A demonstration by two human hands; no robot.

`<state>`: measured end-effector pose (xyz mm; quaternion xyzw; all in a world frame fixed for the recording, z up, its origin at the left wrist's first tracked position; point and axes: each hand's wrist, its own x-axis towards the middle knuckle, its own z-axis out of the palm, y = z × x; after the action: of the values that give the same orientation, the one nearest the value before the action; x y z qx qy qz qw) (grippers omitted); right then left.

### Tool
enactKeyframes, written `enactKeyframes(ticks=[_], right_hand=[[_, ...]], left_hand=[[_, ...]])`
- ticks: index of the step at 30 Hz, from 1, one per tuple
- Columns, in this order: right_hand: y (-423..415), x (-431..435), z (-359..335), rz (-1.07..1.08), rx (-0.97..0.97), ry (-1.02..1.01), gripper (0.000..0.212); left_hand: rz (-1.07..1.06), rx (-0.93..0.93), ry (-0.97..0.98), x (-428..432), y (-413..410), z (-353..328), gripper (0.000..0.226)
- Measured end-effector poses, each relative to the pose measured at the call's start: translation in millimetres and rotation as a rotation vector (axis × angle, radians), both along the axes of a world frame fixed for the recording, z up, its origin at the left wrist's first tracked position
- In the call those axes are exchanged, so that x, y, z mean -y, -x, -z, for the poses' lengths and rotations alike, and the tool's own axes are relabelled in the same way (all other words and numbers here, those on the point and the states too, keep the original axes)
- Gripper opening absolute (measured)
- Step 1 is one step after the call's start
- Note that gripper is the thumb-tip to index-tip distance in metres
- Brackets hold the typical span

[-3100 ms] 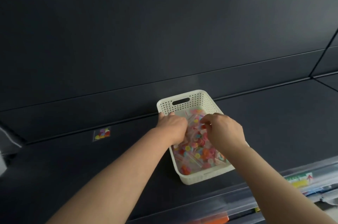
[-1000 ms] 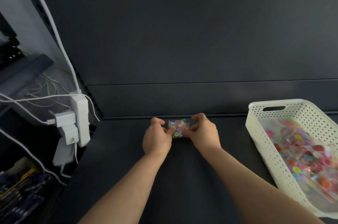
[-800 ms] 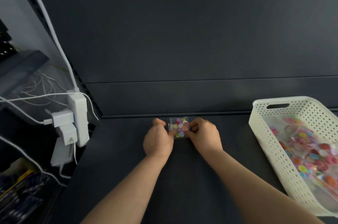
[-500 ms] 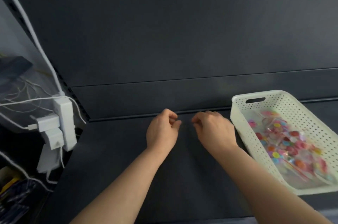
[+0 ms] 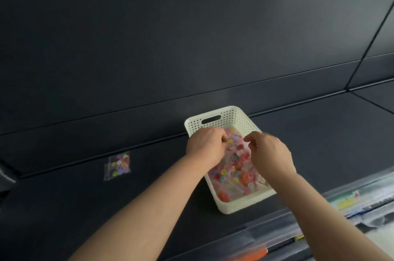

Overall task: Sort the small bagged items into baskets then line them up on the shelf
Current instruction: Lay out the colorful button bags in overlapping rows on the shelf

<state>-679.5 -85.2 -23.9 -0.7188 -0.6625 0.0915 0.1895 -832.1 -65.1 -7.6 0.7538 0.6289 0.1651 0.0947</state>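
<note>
Clear bags (image 5: 234, 155) of colourful discs in basket (image 5: 235, 118)

Legible text: none | label (image 5: 348, 201) on the front rail of the shelf (image 5: 319, 143): yellow-and-green print, blurred beyond reading | orange tag (image 5: 253, 255) below: likewise unreadable

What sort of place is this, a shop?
Probably a shop or stockroom display. Signs: a dark shelf with a back panel, a clear plastic label strip with coloured tags along the front edge, and a white perforated plastic basket holding small clear bags of colourful pieces.
</note>
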Motion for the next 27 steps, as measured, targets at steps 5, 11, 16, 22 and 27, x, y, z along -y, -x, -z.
enactKeyframes(ticks=[5, 11, 16, 22, 27], right_hand=[[-13.4, -4.5, 3.4, -0.021, -0.045, -0.031, 0.037], [-15.8, -9.3, -1.6, -0.087, -0.095, -0.01, 0.038], [12.1, -11.1, -16.2, -0.223, -0.65, 0.129, 0.037], [57.0, -10.6, -20.5, -0.298, -0.641, 0.149, 0.03], [94.4, -5.2, -16.7, -0.353, -0.723, 0.185, 0.013]], left_hand=[[-0.007, -0.263, 0.153, -18.5, -38.4, 9.1, 0.033], [-0.1, 0.076, 0.084, -13.6, -25.1, 0.5, 0.007], [-0.159, 0.629, 0.21, 1.0, 8.5, -16.8, 0.013], [-0.205, 0.948, 0.31, 25.1, 54.7, -20.9, 0.026], [-0.363, 0.997, 0.2, 40.3, 92.1, -15.7, 0.008]])
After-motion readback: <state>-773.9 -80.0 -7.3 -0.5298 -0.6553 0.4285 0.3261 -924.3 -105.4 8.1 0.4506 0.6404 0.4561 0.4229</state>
